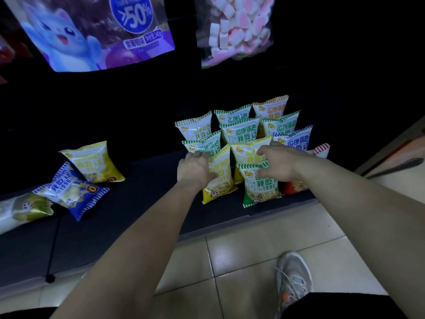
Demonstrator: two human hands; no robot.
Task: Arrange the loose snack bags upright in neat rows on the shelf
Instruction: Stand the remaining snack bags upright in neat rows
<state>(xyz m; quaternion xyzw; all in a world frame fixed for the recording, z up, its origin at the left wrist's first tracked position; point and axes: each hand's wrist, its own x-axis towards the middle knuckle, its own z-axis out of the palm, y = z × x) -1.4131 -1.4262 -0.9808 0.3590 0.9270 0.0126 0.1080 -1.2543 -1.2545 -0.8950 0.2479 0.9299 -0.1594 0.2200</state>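
Note:
Several small snack bags stand upright in rows on the right part of the dark bottom shelf [142, 203]. My left hand [195, 169] grips the left side of the front yellow bag [222, 180]. My right hand [276, 164] rests on the top of the front green bag [259, 187], fingers curled over its edge and against the yellow bag behind it. To the left, a loose yellow bag [94, 162] leans tilted, and a blue bag [71, 189] lies flat beside it. A red bag [322, 150] stands partly hidden behind my right forearm.
A pale green bag [25, 208] lies at the shelf's far left edge. Above hang a large purple cartoon bag [96, 31] and a marshmallow bag [234, 28]. Beige floor tiles [241, 261] and my grey shoe [292, 279] are below the shelf lip.

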